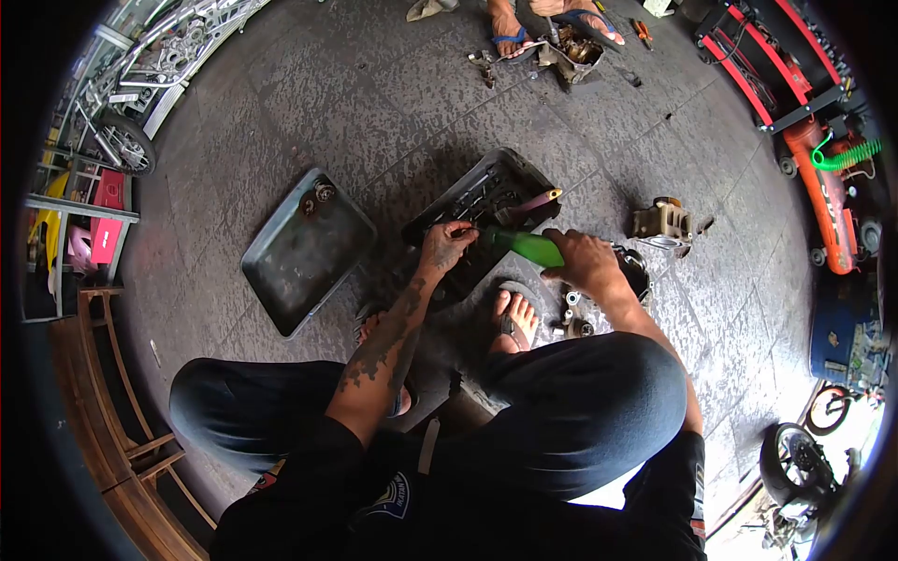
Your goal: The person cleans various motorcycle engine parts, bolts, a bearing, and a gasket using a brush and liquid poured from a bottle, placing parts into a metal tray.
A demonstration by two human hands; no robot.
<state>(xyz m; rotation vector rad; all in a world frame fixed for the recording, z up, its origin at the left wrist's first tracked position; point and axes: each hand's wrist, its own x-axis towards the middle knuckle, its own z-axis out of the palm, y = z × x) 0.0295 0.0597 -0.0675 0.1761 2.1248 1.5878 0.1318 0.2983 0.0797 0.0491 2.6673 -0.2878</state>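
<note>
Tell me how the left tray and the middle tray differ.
The left tray holds a few small parts near its far corner; the middle tray is crowded with dark parts and a tool with a light handle.
The middle tray has the left hand and the neck of the green bottle over it; the left tray has no hand over it.
Both are dark and sit on the floor.

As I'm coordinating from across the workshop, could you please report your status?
Right hand gripping tilted green translucent bottle. Left hand near its neck, hold unclear. Black rectangular tray of dark parts beneath; nothing visibly blocking.
</note>
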